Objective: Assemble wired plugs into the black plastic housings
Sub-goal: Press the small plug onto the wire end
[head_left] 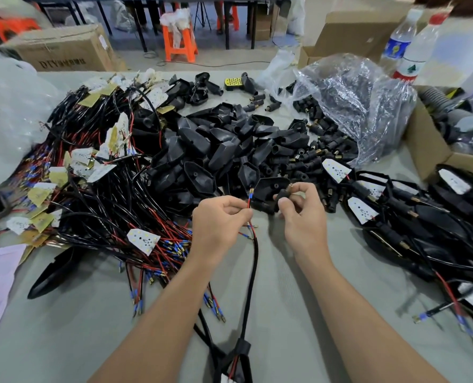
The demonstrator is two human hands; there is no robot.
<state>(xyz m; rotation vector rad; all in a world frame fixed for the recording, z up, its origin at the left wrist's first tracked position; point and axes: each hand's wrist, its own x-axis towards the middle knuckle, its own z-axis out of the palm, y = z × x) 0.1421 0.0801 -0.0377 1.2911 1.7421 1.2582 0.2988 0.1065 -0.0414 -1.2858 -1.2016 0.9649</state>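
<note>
Left hand (220,219) pinches wire (249,203) (brass-tipped); right (304,217), plug (279,197).

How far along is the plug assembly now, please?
Done: a heap of what look like finished units lies on the right. In hand: the left hand pinches a red wire near its terminal, and the right hand holds a small black plug; the two are not yet joined. Left: a big pile of empty housings and a tangle of harnesses. Most work seems to remain.

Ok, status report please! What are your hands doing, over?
Left hand pinches the red wire, terminal up. Right hand holds a small black connector. Not joined yet. Nothing between them; housing pile just behind.
</note>
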